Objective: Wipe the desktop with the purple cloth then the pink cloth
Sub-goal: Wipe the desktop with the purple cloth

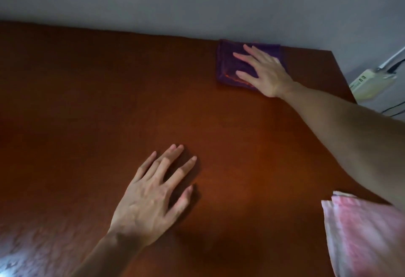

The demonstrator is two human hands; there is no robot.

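A folded purple cloth (230, 66) lies flat on the reddish-brown desktop (109, 101), near its far right corner by the wall. My right hand (263, 70) presses on it with straight, spread fingers and covers its right part. My left hand (153, 193) rests flat on the bare wood near the front, fingers spread, holding nothing. A folded pink cloth (363, 237) lies at the near right of the desktop, partly under my right forearm and cut off by the frame edge.
A grey wall (197, 2) runs along the desk's back edge. Beyond the right edge sits a pale device (370, 83) with cables. A bright glare patch (13, 261) marks the near left corner.
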